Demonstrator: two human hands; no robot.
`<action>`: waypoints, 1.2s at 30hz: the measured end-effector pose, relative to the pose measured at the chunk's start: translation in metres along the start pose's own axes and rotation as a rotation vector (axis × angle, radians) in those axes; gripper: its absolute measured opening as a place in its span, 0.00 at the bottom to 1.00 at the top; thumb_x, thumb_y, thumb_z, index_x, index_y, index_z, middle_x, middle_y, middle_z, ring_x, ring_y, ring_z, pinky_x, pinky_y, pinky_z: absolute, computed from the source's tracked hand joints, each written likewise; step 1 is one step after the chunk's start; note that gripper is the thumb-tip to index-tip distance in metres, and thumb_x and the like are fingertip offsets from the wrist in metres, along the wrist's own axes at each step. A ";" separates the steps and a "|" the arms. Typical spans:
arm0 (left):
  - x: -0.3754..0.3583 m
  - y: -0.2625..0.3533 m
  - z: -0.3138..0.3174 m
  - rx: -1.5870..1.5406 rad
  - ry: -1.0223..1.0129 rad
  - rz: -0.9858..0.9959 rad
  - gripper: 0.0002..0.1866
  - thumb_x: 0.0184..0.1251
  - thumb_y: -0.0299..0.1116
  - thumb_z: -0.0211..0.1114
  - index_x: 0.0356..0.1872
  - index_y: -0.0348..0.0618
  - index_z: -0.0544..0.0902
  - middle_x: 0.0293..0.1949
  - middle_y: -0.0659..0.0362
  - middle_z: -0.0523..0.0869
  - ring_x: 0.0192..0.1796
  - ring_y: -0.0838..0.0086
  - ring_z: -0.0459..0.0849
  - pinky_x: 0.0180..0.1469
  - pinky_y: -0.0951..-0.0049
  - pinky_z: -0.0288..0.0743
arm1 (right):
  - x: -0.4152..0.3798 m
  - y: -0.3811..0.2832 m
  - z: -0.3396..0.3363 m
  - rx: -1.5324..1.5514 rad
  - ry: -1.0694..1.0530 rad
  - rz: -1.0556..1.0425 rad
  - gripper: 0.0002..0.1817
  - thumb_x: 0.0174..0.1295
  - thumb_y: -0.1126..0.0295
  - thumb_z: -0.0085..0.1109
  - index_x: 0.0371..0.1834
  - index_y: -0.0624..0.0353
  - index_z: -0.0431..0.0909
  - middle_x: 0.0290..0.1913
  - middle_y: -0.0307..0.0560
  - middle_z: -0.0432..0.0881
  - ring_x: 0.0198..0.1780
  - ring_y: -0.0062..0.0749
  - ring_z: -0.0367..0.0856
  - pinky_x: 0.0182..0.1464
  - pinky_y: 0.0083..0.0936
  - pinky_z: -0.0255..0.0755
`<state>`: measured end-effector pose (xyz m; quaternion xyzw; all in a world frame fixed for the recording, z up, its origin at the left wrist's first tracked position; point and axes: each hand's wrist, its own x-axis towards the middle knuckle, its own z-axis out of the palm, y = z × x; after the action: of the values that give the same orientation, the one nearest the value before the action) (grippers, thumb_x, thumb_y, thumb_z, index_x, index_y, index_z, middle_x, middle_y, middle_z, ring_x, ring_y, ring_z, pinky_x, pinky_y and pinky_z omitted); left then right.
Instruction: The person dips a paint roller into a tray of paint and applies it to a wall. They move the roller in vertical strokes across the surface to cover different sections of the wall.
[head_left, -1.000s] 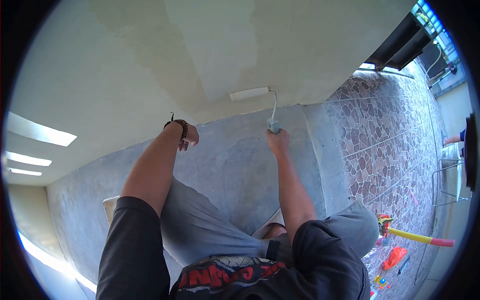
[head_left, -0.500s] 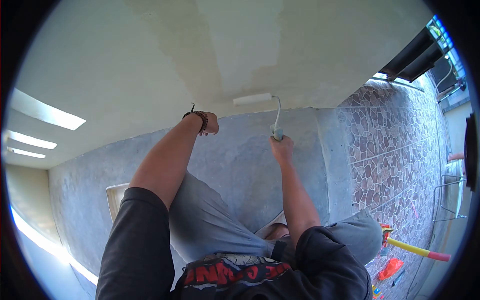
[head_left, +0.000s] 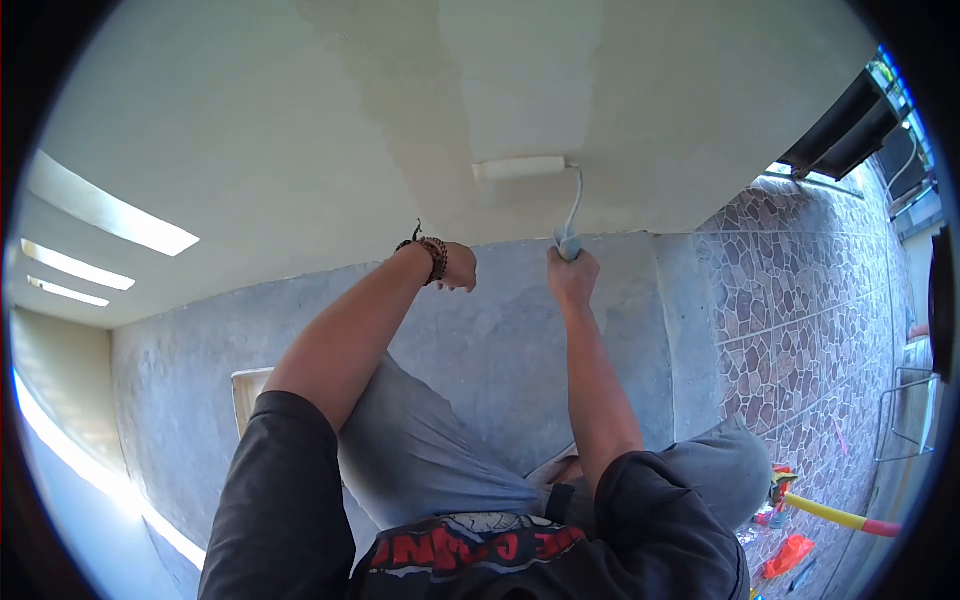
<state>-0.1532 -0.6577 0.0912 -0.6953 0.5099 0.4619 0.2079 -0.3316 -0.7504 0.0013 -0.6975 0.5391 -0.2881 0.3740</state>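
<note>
The paint roller (head_left: pixel 520 168) meets the pale wall (head_left: pixel 260 130) near its bottom edge, above grey floor (head_left: pixel 520 350); the right hand (head_left: pixel 574 275) clamps its handle (head_left: pixel 567 243). The left hand (head_left: pixel 458 268) hovers near that edge, grip unclear. A pale container (head_left: pixel 243 395), contents hidden, sits beyond the left arm (head_left: pixel 350 335).

The paint roller (head_left: pixel 520 168) has a white sleeve, nearly level at the pale wall (head_left: pixel 250 130) near its bottom edge. Its bent wire frame runs down to a light blue-grey handle (head_left: pixel 568 246), held upright in the right hand (head_left: pixel 573 275).
</note>
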 end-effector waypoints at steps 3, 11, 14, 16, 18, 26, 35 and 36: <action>-0.003 0.005 -0.001 -0.019 -0.026 0.013 0.20 0.61 0.41 0.55 0.48 0.37 0.81 0.46 0.54 0.84 0.44 0.66 0.84 0.49 0.63 0.77 | 0.007 -0.011 0.001 0.111 0.011 -0.036 0.17 0.48 0.60 0.62 0.25 0.68 0.80 0.26 0.65 0.80 0.34 0.61 0.79 0.39 0.45 0.72; -0.009 0.007 0.003 -0.032 -0.147 0.008 0.22 0.64 0.42 0.54 0.53 0.38 0.78 0.52 0.53 0.82 0.50 0.66 0.82 0.48 0.63 0.78 | -0.014 0.031 0.017 0.003 -0.023 0.017 0.17 0.49 0.61 0.60 0.26 0.68 0.81 0.27 0.65 0.80 0.34 0.62 0.79 0.39 0.46 0.73; -0.004 0.012 -0.002 0.017 -0.178 0.000 0.22 0.64 0.42 0.53 0.54 0.38 0.77 0.53 0.53 0.81 0.51 0.66 0.81 0.48 0.63 0.78 | -0.002 -0.010 0.000 0.106 -0.063 -0.023 0.17 0.48 0.60 0.60 0.26 0.68 0.81 0.26 0.65 0.80 0.33 0.61 0.80 0.38 0.46 0.73; 0.002 0.013 -0.003 0.004 -0.183 0.009 0.22 0.64 0.42 0.53 0.54 0.38 0.77 0.53 0.53 0.81 0.52 0.66 0.81 0.49 0.63 0.78 | -0.006 0.009 0.010 0.031 -0.075 0.007 0.17 0.48 0.60 0.60 0.26 0.68 0.81 0.25 0.65 0.80 0.33 0.61 0.80 0.38 0.45 0.73; 0.006 0.012 -0.002 0.001 -0.188 0.014 0.22 0.64 0.42 0.53 0.54 0.38 0.77 0.53 0.53 0.81 0.52 0.65 0.81 0.49 0.62 0.78 | -0.014 0.041 0.023 -0.043 -0.087 0.030 0.18 0.48 0.60 0.60 0.25 0.68 0.81 0.25 0.65 0.80 0.32 0.61 0.80 0.38 0.45 0.73; 0.008 0.009 -0.002 -0.034 -0.318 -0.077 0.21 0.63 0.41 0.54 0.52 0.39 0.78 0.52 0.54 0.83 0.53 0.67 0.81 0.52 0.62 0.76 | -0.027 0.013 0.026 0.053 -0.116 -0.022 0.19 0.48 0.61 0.64 0.21 0.72 0.78 0.21 0.66 0.78 0.28 0.59 0.80 0.32 0.43 0.71; 0.009 -0.001 0.004 -0.035 -0.283 -0.073 0.20 0.63 0.41 0.52 0.50 0.39 0.79 0.50 0.54 0.83 0.52 0.67 0.81 0.53 0.62 0.75 | -0.033 0.067 0.052 -0.122 -0.170 0.087 0.18 0.50 0.61 0.61 0.23 0.71 0.80 0.23 0.66 0.79 0.30 0.60 0.80 0.34 0.45 0.72; 0.006 -0.002 0.004 -0.059 -0.297 -0.059 0.21 0.63 0.41 0.52 0.50 0.38 0.79 0.50 0.54 0.84 0.52 0.67 0.81 0.53 0.62 0.75 | -0.033 0.061 0.052 -0.116 -0.167 0.087 0.18 0.50 0.61 0.61 0.23 0.71 0.80 0.23 0.66 0.79 0.30 0.60 0.80 0.34 0.45 0.72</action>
<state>-0.1529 -0.6573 0.0840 -0.6400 0.4392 0.5678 0.2740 -0.3312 -0.7158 -0.0780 -0.7155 0.5514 -0.1808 0.3889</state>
